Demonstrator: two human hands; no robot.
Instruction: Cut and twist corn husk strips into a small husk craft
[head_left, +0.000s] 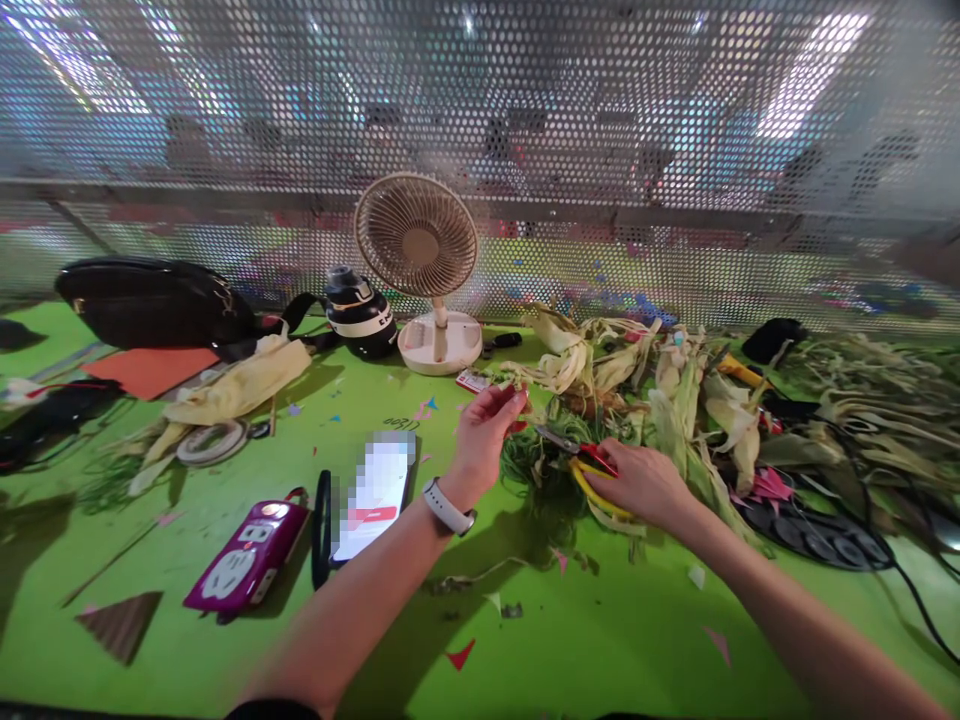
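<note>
Near the middle of the table, my left hand (486,432) is raised with thumb and fingers pinched together; what they hold is too small to make out. To its right, my right hand (646,482) grips a pair of scissors (559,438) with red handles, the blades pointing left toward my left fingertips. Under the right hand is a yellow rounded rim (600,500), partly hidden by the fingers. Thin green strands (525,465) lie tangled below the blades. Behind both hands spreads a heap of dried corn husks (570,350).
A beige fan (420,240) and a black bottle (361,318) stand at the back before a perforated metal screen (600,130). Left lie a black bag (161,305), a tape roll (212,442), a purple device (251,555) and a lit phone (379,495). A black cable (911,590) runs right.
</note>
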